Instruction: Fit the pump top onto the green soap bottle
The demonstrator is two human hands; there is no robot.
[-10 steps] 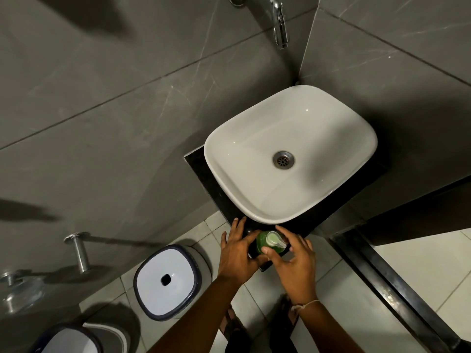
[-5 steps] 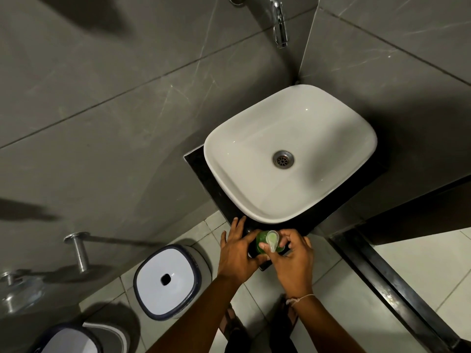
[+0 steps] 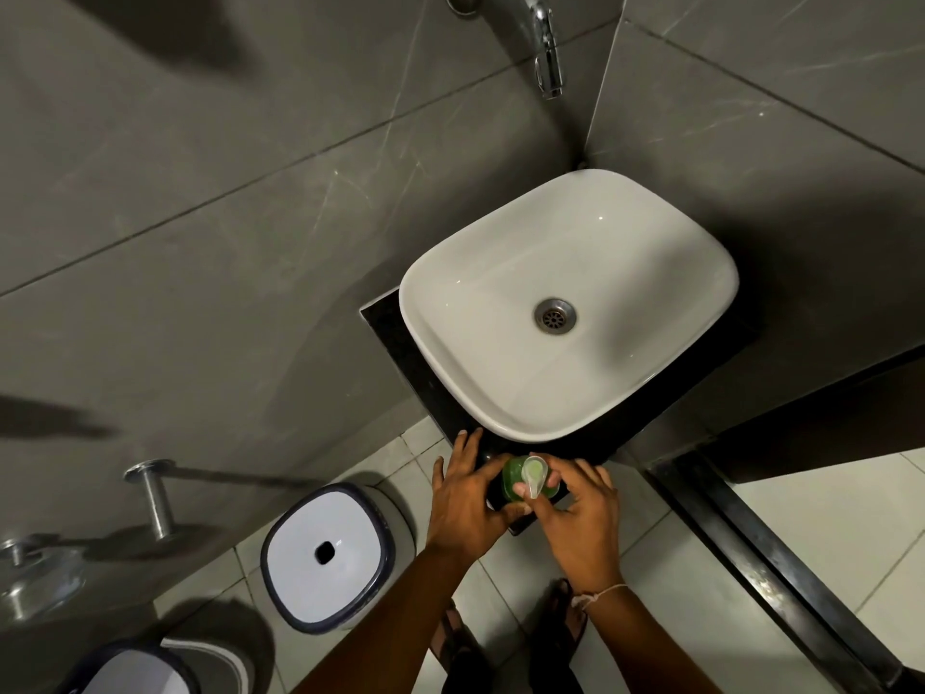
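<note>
A green soap bottle (image 3: 513, 477) stands on the front corner of the black counter (image 3: 400, 338), just below the white sink. A clear pump top (image 3: 532, 474) sits on the bottle, its nozzle pointing toward me. My left hand (image 3: 465, 498) wraps the bottle's left side. My right hand (image 3: 580, 508) holds the pump top from the right, thumb and fingertips around it. The bottle's lower body is hidden by both hands.
A white sink (image 3: 570, 303) with a metal drain fills the counter, under a chrome tap (image 3: 545, 47). A white bin with a dark rim (image 3: 328, 553) stands on the tiled floor at left. My sandalled feet (image 3: 565, 618) are below. Grey walls close in.
My right hand has turned around the pump top, and the nozzle has swung from pointing right to pointing toward me. My left hand and the bottle have stayed put.
</note>
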